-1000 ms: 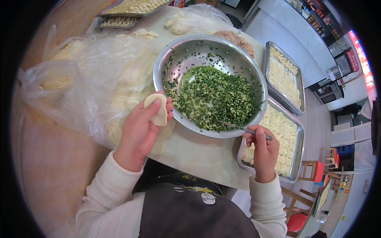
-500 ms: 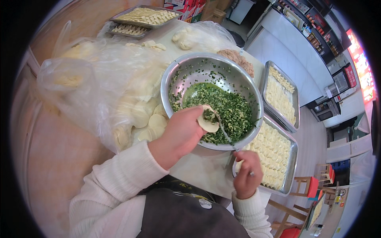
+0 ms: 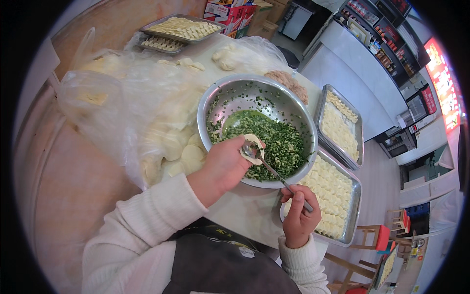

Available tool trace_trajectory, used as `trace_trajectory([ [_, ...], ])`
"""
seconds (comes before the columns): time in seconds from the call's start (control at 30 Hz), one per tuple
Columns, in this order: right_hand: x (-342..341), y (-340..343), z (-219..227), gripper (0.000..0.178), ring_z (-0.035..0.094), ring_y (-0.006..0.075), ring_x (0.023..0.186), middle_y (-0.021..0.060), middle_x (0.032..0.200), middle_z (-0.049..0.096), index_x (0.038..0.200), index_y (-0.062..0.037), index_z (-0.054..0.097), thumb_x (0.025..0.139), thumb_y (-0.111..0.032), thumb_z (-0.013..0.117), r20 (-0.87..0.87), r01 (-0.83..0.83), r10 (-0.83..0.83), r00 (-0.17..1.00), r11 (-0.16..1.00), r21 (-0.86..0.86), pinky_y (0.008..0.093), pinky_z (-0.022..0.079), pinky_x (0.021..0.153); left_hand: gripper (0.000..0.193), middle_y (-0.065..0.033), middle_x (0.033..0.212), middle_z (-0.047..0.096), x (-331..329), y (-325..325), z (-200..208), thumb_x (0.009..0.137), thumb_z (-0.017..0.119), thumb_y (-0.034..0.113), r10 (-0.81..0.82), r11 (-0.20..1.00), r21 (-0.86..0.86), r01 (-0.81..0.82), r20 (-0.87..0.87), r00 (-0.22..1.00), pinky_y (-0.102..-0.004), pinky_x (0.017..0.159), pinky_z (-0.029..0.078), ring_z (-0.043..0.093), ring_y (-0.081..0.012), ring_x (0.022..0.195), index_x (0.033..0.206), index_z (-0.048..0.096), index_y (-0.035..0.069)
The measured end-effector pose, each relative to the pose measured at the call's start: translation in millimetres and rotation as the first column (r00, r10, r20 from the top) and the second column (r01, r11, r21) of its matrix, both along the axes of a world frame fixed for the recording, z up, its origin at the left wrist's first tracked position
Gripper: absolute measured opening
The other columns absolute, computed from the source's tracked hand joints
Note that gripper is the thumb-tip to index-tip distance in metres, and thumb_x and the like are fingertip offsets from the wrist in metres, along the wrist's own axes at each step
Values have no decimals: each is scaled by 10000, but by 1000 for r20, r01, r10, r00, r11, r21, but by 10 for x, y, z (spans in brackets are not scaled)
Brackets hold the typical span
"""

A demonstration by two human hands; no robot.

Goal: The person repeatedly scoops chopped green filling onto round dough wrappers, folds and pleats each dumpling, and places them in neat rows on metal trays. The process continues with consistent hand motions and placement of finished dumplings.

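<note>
From where I stand, the pale bench point(image 3: 240, 215) carries a wide steel bowl point(image 3: 215, 90), loose dough rounds point(image 3: 192, 158) just left of it, a big clear bag point(image 3: 139, 98) over more dough, a 2nd bag point(image 3: 267, 51) and pinkish mince point(image 3: 290, 83) behind, and 2 filled trays point(image 3: 208, 36) at the far left.

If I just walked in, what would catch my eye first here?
The big metal bowl of chopped green filling, in the middle. Over its near side, the left hand holds a dough wrapper, and the right hand holds a spoon to it. Right of the bowl, a tray is packed with pale dumplings.
</note>
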State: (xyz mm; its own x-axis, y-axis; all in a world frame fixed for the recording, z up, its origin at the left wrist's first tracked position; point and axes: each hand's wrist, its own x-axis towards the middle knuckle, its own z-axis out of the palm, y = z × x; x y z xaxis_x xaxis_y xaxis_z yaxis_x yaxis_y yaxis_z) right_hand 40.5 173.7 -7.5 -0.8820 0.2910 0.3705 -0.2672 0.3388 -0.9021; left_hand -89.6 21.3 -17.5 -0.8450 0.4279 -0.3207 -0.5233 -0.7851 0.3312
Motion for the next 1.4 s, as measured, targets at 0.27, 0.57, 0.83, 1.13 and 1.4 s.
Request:
trace_trajectory([
  [0.27,-288,97,39,120,593,269,751,129,839,643,969,3,653,885,3,567,-188,137,-27,982,783,606,335,482,713,299,-209,1125,559,48,-59,26,1013,361,123,-14,996,-86,11,-32,999,-455,899,506,590,-311,1021,1231,469,-50],
  [0.57,-369,6,-33,312,542,274,860,111,906,544,1021,-57,666,748,80,599,-199,66,57,978,824,562,363,452,736,380,-241,1228,551,190,-118,116,1035,299,162,-248,967,-99,234,-168,954,-436,1026,448,566,-319,1141,1261,444,-107],
  [0.83,-302,-12,28,373,535,284,853,101,913,553,997,-62,657,678,112,575,-252,74,118,960,765,640,373,444,755,372,-231,1225,555,378,-83,195,1035,294,142,-276,960,-112,259,-187,943,-428,1027,449,567,-303,1145,1260,458,-105],
  [1.13,-158,60,65,333,542,263,854,42,901,554,925,-118,670,631,23,736,-393,87,298,870,692,716,376,446,711,330,-193,1171,594,485,-117,281,1033,351,143,-375,927,-97,363,-283,883,-399,969,492,596,-270,1098,1232,497,-77],
  [1.4,-199,32,195,262,521,231,818,55,896,548,921,-90,653,694,-16,762,-421,150,129,898,810,567,339,427,699,344,-138,1210,573,693,-97,433,1047,371,214,-467,868,-351,352,-334,819,-362,961,511,591,-197,1105,1246,513,-28],
])
